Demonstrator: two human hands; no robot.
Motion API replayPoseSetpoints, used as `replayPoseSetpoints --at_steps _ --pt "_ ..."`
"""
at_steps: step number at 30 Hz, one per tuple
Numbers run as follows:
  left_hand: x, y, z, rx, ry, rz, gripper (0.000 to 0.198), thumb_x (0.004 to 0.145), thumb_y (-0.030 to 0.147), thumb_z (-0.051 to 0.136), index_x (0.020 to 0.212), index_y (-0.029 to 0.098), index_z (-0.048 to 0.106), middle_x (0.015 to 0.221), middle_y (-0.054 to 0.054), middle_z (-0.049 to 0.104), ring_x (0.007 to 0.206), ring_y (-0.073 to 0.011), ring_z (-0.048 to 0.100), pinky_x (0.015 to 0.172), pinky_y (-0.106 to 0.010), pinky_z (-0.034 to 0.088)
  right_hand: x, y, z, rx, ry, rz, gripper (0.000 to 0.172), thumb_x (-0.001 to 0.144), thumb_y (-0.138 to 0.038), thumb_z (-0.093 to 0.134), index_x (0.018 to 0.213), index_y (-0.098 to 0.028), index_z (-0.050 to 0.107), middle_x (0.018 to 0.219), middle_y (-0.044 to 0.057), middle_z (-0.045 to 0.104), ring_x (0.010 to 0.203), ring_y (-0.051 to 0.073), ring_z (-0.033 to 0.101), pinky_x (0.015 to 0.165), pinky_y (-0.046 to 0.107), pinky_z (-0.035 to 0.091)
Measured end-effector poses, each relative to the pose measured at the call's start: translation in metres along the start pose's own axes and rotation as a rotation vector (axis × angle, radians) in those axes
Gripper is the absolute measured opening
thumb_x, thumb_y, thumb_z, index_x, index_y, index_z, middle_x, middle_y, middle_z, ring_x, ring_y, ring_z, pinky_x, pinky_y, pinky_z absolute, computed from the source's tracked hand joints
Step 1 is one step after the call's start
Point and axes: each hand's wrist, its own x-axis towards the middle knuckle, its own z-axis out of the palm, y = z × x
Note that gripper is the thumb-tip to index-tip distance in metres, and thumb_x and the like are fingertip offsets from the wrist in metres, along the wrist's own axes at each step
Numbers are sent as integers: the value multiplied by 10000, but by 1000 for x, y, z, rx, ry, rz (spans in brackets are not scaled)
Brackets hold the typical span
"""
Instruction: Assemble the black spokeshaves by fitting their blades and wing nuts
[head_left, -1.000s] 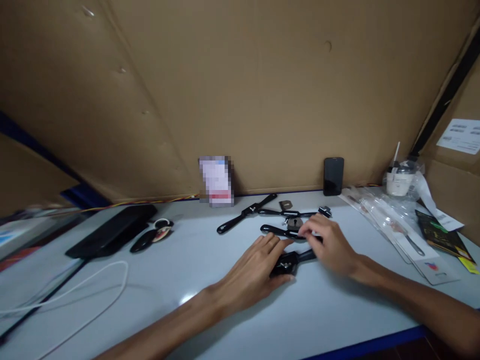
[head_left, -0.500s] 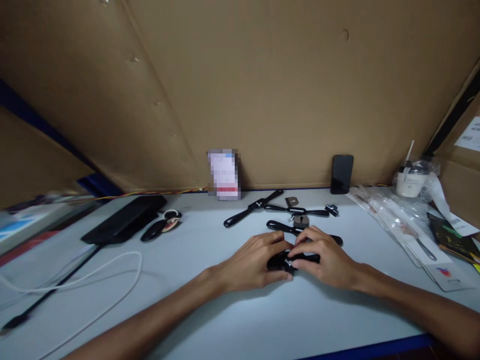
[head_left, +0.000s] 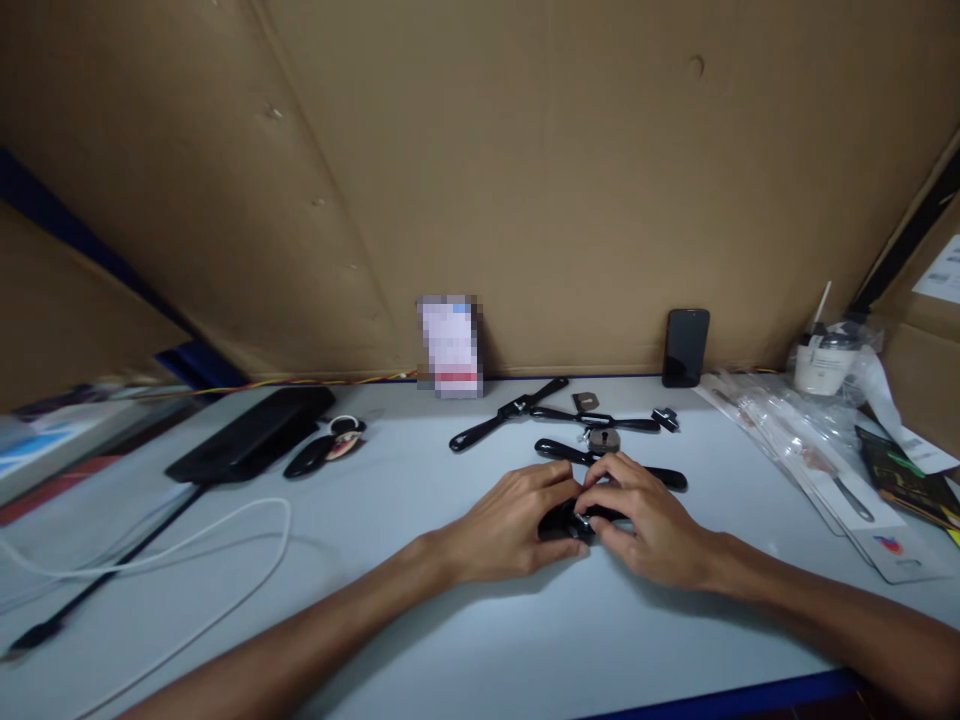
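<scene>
Both my hands meet on a small black part point(head_left: 570, 521) lying on the pale table point(head_left: 420, 600) in front of me. My left hand point(head_left: 510, 525) is curled over its left end, fingers closed on it. My right hand point(head_left: 649, 520) pinches its right end with thumb and fingertips. Just behind my fingers lies a long black handle-shaped piece point(head_left: 660, 478), partly hidden. Further back lie another black handled piece point(head_left: 506, 413), a thin black bar point(head_left: 592, 420) and a small round metal part point(head_left: 604, 439).
A cardboard wall stands behind the table. A black phone point(head_left: 685, 347) leans on it, with a white card point(head_left: 448, 345) to its left. A black case point(head_left: 251, 434), a key fob point(head_left: 326, 447) and white cable point(head_left: 187, 560) lie left. Plastic packets point(head_left: 795, 450) and a jar point(head_left: 821, 365) sit right.
My right hand came down from the rear pieces onto the black part beside my left hand, and both now grip it closer together. The view shifted slightly.
</scene>
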Motion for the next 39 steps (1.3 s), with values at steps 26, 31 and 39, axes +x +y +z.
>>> replayPoseSetpoints --at_steps 26,31,39 --pt "0 -10 -1 48 -11 88 472 1010 623 585 1124 182 712 1032 -89 669 889 -252 649 751 -376 529 0 4 -8 183 18 6 479 810 89 443 989 -235 748 1225 56 637 1144 200 629 1006 403 530" --pt "0 -10 -1 48 -22 66 462 1008 579 612 1230 181 689 1040 -88 665 881 -254 650 750 -386 539 1 5 -15 214 38 -6 201 897 -117 662 1072 -217 664 1129 62 673 1062 224 648 971 422 543" --pt "-1 -8 -2 54 -43 41 495 990 549 660 1325 185 663 1065 -94 674 909 -269 673 783 -397 557 6 17 -13 264 140 92 216 896 -97 616 1067 -227 635 1106 63 686 1073 234 634 916 426 547"
